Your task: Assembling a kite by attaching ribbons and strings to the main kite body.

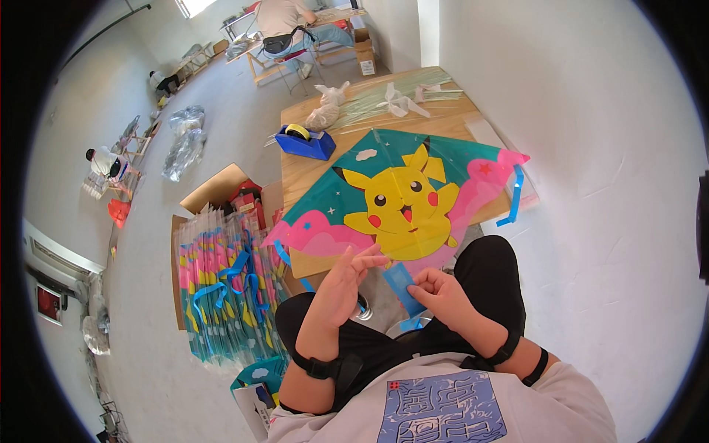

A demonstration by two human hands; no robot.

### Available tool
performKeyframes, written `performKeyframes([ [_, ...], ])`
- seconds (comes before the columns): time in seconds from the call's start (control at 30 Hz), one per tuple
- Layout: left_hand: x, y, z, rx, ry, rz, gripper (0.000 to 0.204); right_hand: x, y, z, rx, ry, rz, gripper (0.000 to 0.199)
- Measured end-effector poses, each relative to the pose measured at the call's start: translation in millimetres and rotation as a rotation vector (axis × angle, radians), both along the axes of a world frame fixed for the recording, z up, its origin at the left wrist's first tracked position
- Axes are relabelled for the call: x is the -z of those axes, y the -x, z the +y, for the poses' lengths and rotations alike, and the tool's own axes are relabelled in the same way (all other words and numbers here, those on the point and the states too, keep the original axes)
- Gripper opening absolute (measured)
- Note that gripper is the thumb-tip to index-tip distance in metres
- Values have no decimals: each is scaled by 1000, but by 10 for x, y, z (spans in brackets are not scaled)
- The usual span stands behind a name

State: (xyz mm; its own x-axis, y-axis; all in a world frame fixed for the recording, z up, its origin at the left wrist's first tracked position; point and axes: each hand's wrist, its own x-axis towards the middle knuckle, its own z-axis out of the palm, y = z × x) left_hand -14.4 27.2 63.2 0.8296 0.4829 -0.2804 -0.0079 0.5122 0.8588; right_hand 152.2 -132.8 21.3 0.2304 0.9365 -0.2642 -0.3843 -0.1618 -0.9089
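A triangular kite point(388, 193) lies spread over the wooden table and hangs past its near edge toward my lap. It is green and pink, with a large yellow cartoon animal in the middle. My right hand point(445, 299) pinches a flat blue strip point(402, 286) between thumb and fingers, just below the kite's near edge. Beside it, my left hand point(346, 284) has its fingers stretched out and holds nothing that I can see. Its fingertips are close to the kite's lower part; whether they touch it I cannot tell. Blue ribbon point(515, 196) dangles near the kite's right tip.
On the table point(295, 118) are a blue tape dispenser point(305, 142), a knotted plastic bag point(325, 107) and thin pale rods point(436, 85). A carton at the left holds many bagged kites point(229, 288). Plastic bundles point(185, 144) lie on the floor. Other people work farther off.
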Motion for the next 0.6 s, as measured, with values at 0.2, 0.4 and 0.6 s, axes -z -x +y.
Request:
performKeyframes([
  [0.2,86,-41,-13,-63,-152,47,54,36,20,-5,-25,18,-5,12],
  [0.4,127,-16,-72,-103,-178,84,28,78,24,-9,-25,41,13,12],
  [0.6,197,-71,-170,-201,-214,88,17,66,46,18,-8,71,57,15],
])
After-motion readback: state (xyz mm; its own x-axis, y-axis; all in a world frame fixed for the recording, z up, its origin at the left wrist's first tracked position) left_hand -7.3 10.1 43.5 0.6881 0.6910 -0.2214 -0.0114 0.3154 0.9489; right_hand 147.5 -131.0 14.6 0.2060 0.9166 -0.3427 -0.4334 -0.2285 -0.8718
